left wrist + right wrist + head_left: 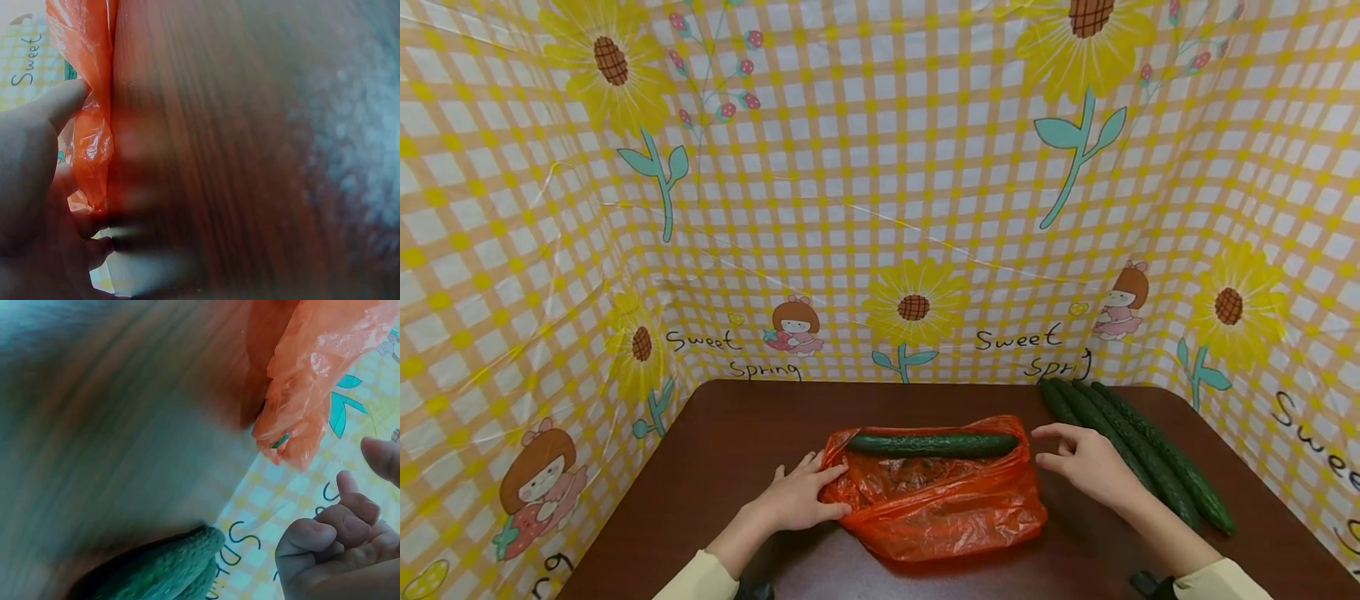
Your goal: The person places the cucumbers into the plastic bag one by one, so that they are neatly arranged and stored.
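Observation:
A red plastic bag [955, 525] lies on the table with its mouth spread wide, and one dark green cucumber [932, 444] lies lengthwise in the mouth along the far side. My left hand [797, 497] rests at the bag's left end, fingers spread, the thumb and index finger touching the plastic. In the left wrist view the thumb [65, 100] lies against the bag's edge. Just off the bag's right end hovers my right hand [1086, 462], holding nothing, its index finger and thumb apart and the other fingers curled loosely.
Several cucumbers [1157, 450] lie side by side at the table's right, partly behind the right hand and forearm. The dark brown table [737, 425] is enclosed by a checked cloth [850, 208] with sunflowers at the back and both sides.

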A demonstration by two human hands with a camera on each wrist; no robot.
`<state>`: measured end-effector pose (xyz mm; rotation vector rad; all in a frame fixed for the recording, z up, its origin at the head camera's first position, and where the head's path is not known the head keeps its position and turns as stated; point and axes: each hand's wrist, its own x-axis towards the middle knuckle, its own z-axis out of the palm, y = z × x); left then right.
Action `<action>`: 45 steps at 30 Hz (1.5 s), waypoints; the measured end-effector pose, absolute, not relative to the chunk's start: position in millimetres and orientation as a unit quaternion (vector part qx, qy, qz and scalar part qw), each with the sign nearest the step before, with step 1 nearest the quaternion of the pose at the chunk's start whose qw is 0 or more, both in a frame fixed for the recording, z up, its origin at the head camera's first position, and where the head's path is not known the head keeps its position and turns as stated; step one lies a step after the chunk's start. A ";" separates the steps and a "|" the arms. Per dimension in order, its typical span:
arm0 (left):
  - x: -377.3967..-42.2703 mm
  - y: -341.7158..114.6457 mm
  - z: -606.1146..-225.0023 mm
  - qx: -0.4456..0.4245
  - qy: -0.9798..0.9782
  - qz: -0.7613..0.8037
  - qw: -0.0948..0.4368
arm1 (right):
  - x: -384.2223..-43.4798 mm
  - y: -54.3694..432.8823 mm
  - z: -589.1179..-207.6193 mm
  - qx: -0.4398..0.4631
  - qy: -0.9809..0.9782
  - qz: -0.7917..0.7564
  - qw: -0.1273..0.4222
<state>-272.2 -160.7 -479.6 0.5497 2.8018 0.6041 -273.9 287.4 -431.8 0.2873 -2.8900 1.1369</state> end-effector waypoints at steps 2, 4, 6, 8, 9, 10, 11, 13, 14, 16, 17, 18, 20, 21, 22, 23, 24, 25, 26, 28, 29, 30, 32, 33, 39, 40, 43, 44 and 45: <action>-271.3 -160.6 -480.3 0.189 0.954 0.207 0.107 | -269.6 292.8 -432.4 0.086 -0.923 0.375 0.012; -271.0 -160.7 -481.1 0.191 0.954 0.206 0.104 | -265.4 297.8 -432.8 0.079 -0.919 0.386 0.009; -271.4 -160.9 -481.3 0.191 0.955 0.203 0.103 | -261.6 302.3 -432.6 0.069 -0.913 0.402 0.001; -272.2 -161.3 -481.5 0.188 0.956 0.200 0.106 | -258.3 306.3 -432.5 0.057 -0.909 0.413 -0.011; -272.6 -161.4 -481.5 0.186 0.956 0.200 0.108 | -256.8 308.3 -432.3 0.051 -0.908 0.416 -0.016; -272.9 -161.4 -481.5 0.185 0.956 0.198 0.109 | -255.4 310.3 -432.1 0.046 -0.907 0.418 -0.021; -272.9 -161.4 -481.4 0.184 0.957 0.198 0.110 | -253.9 312.4 -431.9 0.041 -0.906 0.420 -0.024; -273.2 -161.0 -481.9 0.185 0.956 0.196 0.111 | -250.6 316.9 -431.6 0.031 -0.906 0.421 -0.027; -273.0 -160.8 -482.0 0.186 0.956 0.196 0.112 | -249.1 319.3 -431.5 0.026 -0.907 0.420 -0.028; -272.2 -160.5 -482.2 0.186 0.955 0.198 0.116 | -246.1 323.9 -431.8 0.016 -0.905 0.424 -0.030; -271.8 -160.6 -482.5 0.186 0.955 0.200 0.118 | -244.7 325.8 -432.2 0.011 -0.904 0.426 -0.032; -271.6 -160.8 -483.0 0.184 0.955 0.200 0.120 | -243.1 327.4 -433.0 0.007 -0.902 0.431 -0.034; -271.3 -161.6 -483.0 0.181 0.955 0.201 0.124 | -240.6 330.7 -434.7 -0.002 -0.897 0.441 -0.040; -271.3 -161.9 -482.7 0.180 0.954 0.202 0.126 | -239.2 332.1 -435.9 -0.007 -0.893 0.448 -0.042; -271.4 -162.2 -482.5 0.180 0.955 0.201 0.127 | -237.9 333.6 -437.0 -0.011 -0.890 0.454 -0.044; -271.5 -162.4 -482.2 0.180 0.955 0.199 0.128 | -236.9 335.4 -438.2 -0.019 -0.887 0.459 -0.047; -271.4 -162.4 -481.3 0.180 0.955 0.199 0.130 | -236.1 337.6 -439.4 -0.026 -0.884 0.463 -0.050; -271.3 -162.1 -480.4 0.180 0.954 0.199 0.131 | -235.6 340.1 -440.4 -0.036 -0.882 0.467 -0.053; -271.0 -161.6 -479.3 0.180 0.954 0.199 0.133 | -234.7 342.3 -441.6 -0.044 -0.880 0.470 -0.056; -270.8 -160.7 -478.6 0.180 0.954 0.200 0.135 | -233.7 347.6 -444.0 -0.063 -0.876 0.475 -0.062; -270.4 -159.9 -478.0 0.181 0.953 0.200 0.136 | -233.2 350.3 -445.2 -0.073 -0.874 0.475 -0.065; -270.1 -159.3 -477.5 0.182 0.953 0.200 0.135 | -232.4 352.9 -446.6 -0.081 -0.872 0.478 -0.067; -269.7 -158.7 -476.6 0.184 0.953 0.200 0.132 | -231.0 357.3 -448.8 -0.095 -0.870 0.480 -0.069; -269.6 -158.6 -476.3 0.185 0.953 0.201 0.132 | -230.9 359.5 -449.9 -0.100 -0.870 0.479 -0.070; -269.6 -161.0 -476.5 0.185 0.952 0.206 0.133 | -233.8 369.3 -457.3 -0.121 -0.879 0.456 -0.074; -269.5 -161.3 -476.8 0.187 0.951 0.207 0.132 | -234.2 370.1 -458.6 -0.124 -0.880 0.452 -0.075; -268.7 -161.4 -477.1 0.189 0.950 0.208 0.133 | -235.2 371.2 -461.4 -0.125 -0.881 0.449 -0.085; -268.3 -161.1 -477.1 0.189 0.951 0.208 0.133 | -235.7 371.3 -462.1 -0.127 -0.881 0.446 -0.089; -268.1 -161.0 -477.5 0.188 0.951 0.207 0.130 | -235.8 371.0 -462.4 -0.125 -0.885 0.439 -0.091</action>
